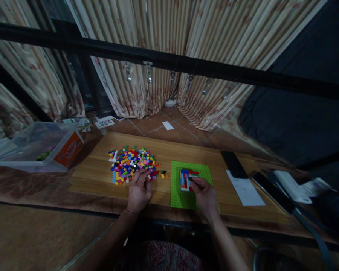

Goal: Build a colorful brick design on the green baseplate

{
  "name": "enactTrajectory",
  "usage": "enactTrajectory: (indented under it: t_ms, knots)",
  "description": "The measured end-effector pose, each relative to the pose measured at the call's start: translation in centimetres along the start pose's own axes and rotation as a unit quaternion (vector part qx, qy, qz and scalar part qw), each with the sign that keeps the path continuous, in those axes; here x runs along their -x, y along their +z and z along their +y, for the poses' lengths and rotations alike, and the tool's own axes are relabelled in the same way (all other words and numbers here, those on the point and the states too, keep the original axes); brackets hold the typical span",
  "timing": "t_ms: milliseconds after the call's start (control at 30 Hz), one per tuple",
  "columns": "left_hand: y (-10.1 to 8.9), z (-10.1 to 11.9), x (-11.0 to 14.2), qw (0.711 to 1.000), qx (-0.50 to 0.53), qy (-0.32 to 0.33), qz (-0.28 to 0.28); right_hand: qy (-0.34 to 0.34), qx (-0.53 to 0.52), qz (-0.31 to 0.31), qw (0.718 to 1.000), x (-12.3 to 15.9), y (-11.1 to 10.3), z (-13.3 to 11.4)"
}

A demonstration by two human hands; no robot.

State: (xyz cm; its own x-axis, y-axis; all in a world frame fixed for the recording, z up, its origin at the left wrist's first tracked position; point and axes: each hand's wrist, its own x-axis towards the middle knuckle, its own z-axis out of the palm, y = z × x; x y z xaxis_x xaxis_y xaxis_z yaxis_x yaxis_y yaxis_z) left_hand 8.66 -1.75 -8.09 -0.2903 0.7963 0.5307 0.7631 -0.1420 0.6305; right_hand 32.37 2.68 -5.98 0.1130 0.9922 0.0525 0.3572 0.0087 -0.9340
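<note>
A heap of small toy building bricks [134, 160] in many colours lies on the wooden board [93, 162]. At its near edge is my left hand [139, 190], fingers curled down together against the bricks; what they pinch, if anything, is hidden. To the right lies a green studded baseplate [176, 197]. A low block of joined bricks [183, 182], in blue, red, white and purple, stands on it. My right hand [206, 195] is closed at the block's right side, with a small dark brick [190, 179] at its fingertips. That hand covers part of the block and baseplate.
A clear plastic box [31, 165] with an orange label stands at the left. On the right are a black phone-like slab [234, 164], white paper [245, 190], another dark phone [272, 192] and a white device [292, 186]. A black rail [169, 62] crosses before the curtains.
</note>
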Motion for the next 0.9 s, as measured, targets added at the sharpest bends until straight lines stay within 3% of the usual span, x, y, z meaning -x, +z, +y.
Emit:
enactTrajectory:
  t_ms: [467,667,900]
  knots:
    - [0.3,-0.1,0.1,1.0,-0.009,0.0,0.004,-0.009,0.058,-0.027,0.998,-1.2,0.9,-0.5]
    - [0.2,0.0,0.0,1.0,-0.016,0.001,0.002,-0.048,0.067,-0.011,0.997,-1.5,1.2,-0.5]
    - [0.1,0.0,0.0,1.0,-0.019,0.01,-0.002,-0.03,0.076,-0.012,0.997,-1.5,1.7,-0.9]
